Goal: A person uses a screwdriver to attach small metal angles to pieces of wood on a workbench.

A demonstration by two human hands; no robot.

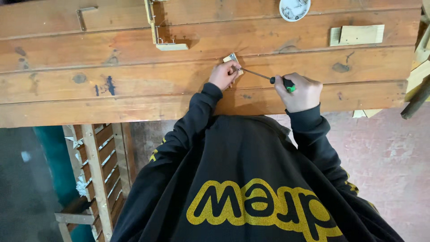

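Our left hand [223,74] pins a small wooden block [231,58] to the workbench [134,85]; our right hand [299,91] grips a screwdriver [268,78].

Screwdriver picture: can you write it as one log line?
left hand: holds small wooden block on bench | right hand: grips screwdriver, tip at block | white dish: far edge

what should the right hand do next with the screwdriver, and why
Probably turn it in place, pressing toward the tip: the right hand grips the screwdriver, whose tip already meets the small wooden block that the left hand steadies on the workbench.
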